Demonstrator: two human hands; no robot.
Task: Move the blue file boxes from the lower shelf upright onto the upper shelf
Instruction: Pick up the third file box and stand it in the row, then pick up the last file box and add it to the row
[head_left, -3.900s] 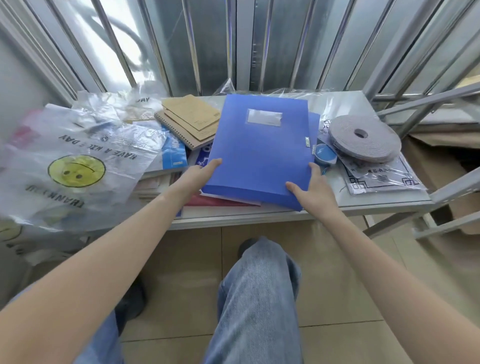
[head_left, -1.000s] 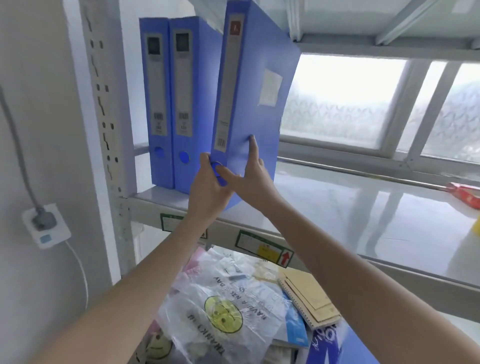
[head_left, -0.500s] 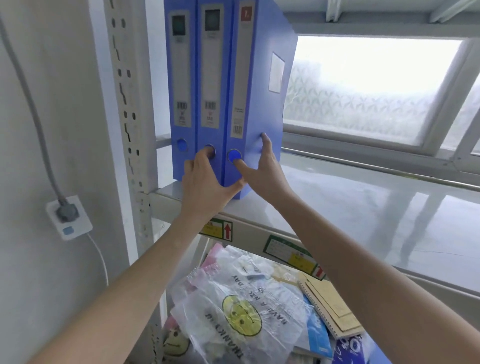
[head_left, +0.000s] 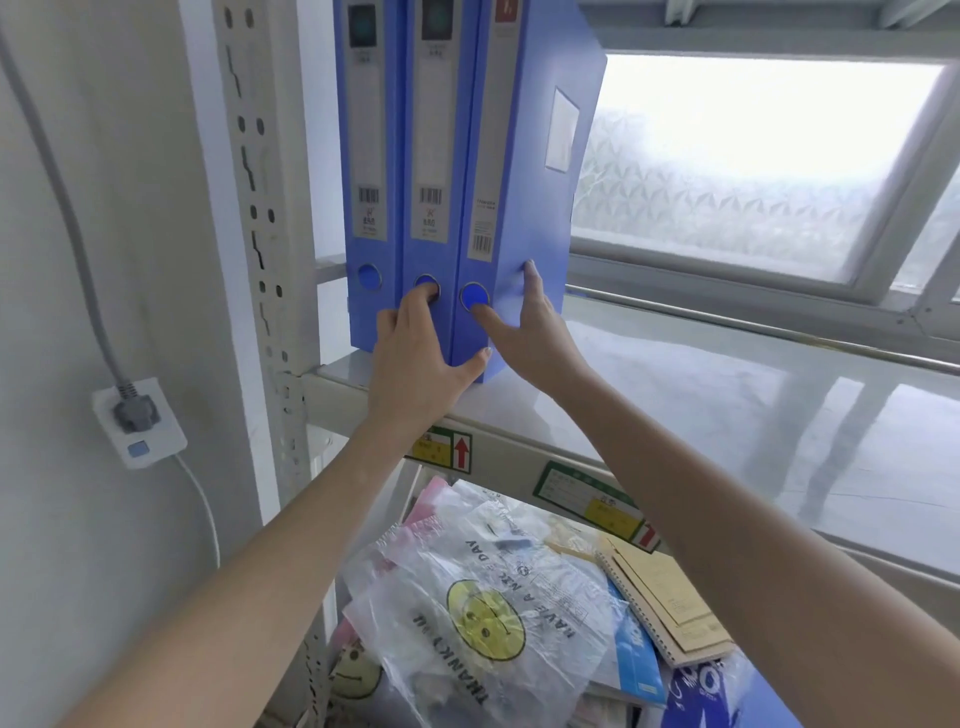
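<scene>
On the upper grey metal shelf (head_left: 675, 395), three upright blue plastic file boxes (head_left: 511, 171) stand together; the left hand (head_left: 415, 364) presses flat on their spines, the right hand (head_left: 530, 332) spreads its grip open against the outermost side, squaring it.

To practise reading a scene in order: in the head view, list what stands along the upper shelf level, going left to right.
Perforated shelf post → first blue file box → second blue file box → third blue file box → bare upper shelf before the frosted window.
</scene>
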